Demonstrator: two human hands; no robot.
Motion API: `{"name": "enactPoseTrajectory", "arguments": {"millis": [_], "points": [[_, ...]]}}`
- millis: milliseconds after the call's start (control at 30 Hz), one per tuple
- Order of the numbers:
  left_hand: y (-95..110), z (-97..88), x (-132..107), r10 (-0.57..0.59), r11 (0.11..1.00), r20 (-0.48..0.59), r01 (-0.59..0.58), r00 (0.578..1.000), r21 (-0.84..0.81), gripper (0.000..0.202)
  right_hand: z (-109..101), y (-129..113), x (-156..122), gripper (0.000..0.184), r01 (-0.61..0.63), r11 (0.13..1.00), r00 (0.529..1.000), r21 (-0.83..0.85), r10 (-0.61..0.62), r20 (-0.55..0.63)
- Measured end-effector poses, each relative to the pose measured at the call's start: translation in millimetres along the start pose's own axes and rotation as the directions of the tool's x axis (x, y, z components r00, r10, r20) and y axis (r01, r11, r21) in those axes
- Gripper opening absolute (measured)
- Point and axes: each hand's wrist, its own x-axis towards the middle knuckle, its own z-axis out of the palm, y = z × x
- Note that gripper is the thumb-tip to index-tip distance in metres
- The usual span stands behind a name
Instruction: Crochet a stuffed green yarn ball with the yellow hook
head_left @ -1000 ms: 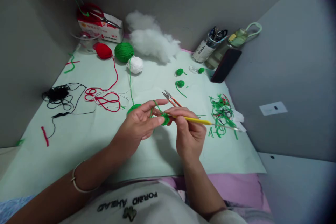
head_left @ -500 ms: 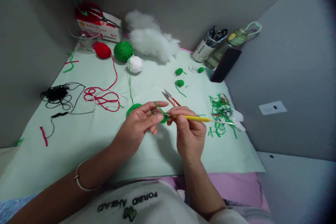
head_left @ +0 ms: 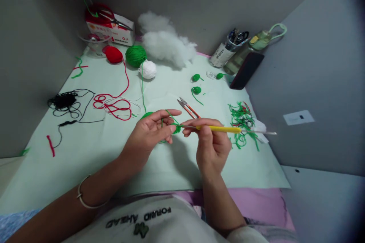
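My left hand [head_left: 154, 131] pinches a small green crochet piece [head_left: 177, 128] between thumb and fingers, its index finger stretched out with green yarn over it. A yellow-handled crochet hook [head_left: 222, 129] is gripped in my right hand [head_left: 212, 144], its tip at the crochet piece and its other metal end pointing right. From the large green yarn ball [head_left: 136, 56] a strand runs down toward my left hand. Behind that hand a green item [head_left: 147, 114] is partly hidden. Thread snips [head_left: 189, 108] with orange handles lie just beyond my hands.
Red yarn [head_left: 114, 55], a white yarn ball [head_left: 148, 69] and stuffing [head_left: 168, 43] sit at the back. Black yarn [head_left: 64, 100] lies left. Yarn scraps [head_left: 242, 121] are on the right, below a phone [head_left: 247, 71], bottle [head_left: 236, 59] and pen cup [head_left: 222, 54]. Small green crocheted pieces [head_left: 196, 90] lie mid-table.
My right hand has moved right with the crochet hook, drawing it back so more of its shaft shows by the green piece. My left hand stays nearly in place.
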Motion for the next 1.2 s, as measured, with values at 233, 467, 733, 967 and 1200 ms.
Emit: {"name": "enactPoseTrajectory", "arguments": {"millis": [233,467,733,967,1200], "points": [[-2,-0.1,1,0.08,0.992,-0.042,-0.076,0.996,0.096,0.033,0,1,-4,0.022,0.307,0.914,0.952,-0.266,-0.295,0.086],[-1,0.3,2,0.087,0.992,-0.03,-0.083,0.996,0.097,0.034,-1,2,-2,0.024,0.349,0.901,0.937,-0.259,-0.333,0.106],[0,4.2,2,0.023,1.0,0.0,-0.023,1.0,-0.003,0.044,0,7,-10,0.026,0.521,0.659,0.85,-0.542,-0.458,0.26],[4,-4.2,8,-0.175,0.949,0.108,0.197,0.979,-0.246,0.033,0,4,-2,0.022,0.19,0.955,0.98,-0.227,-0.199,-0.018],[-3,4.8,5,-0.013,0.994,0.048,0.018,0.999,-0.109,0.041,7,6,1,0.02,0.204,0.949,0.979,-0.241,-0.194,0.063]]}}
